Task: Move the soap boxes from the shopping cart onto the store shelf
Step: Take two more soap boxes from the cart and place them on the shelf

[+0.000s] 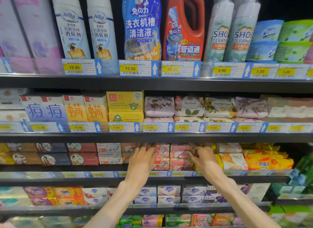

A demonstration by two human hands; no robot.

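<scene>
Pink Goat Soap boxes point(176, 157) stand stacked two high on the third shelf point(67, 178) from the top. My left hand point(144, 158) presses against the stack's left side, fingers spread, thumb lying over a box front. Gripping the right side is my right hand point(204, 158), its thumb on the upper box. The fingertips of both hands are hidden under the shelf edge above. The stack sits clamped between the two hands. The shopping cart is out of view.
White Goat Soap boxes point(110, 157) sit left of the stack, yellow soap packs point(264, 161) to the right. Floral wrapped soaps point(189, 106) fill the shelf above, blue-and-white soap boxes point(169, 193) the shelf below. The black shelf lip point(152, 137) hangs just over my fingers.
</scene>
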